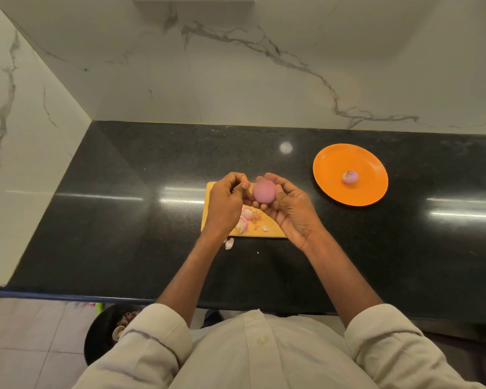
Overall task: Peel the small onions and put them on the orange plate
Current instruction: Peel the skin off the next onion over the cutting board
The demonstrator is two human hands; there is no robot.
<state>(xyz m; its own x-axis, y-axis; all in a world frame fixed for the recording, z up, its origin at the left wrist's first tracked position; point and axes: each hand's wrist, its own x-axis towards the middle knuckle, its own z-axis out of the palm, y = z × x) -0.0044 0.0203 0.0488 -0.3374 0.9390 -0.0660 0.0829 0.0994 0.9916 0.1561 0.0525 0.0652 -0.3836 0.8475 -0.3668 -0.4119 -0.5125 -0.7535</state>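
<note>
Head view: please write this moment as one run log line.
right hand: holds peeled pink onion | left hand: fingers curled beside it | round orange plate: one onion

Bench [124,220]: glossy black stone, light streaks reflected | Walls [264,80]: white marble, grey veining, meeting in a left corner | Floor [26,346]: pale tiles, lower left

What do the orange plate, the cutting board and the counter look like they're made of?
Orange plate: probably plastic or melamine, uniform colour with a soft sheen. Cutting board: looks like wood or bamboo, pale yellow-tan and matte. Counter: likely polished granite, black, speckled, mirroring the lights.
</note>
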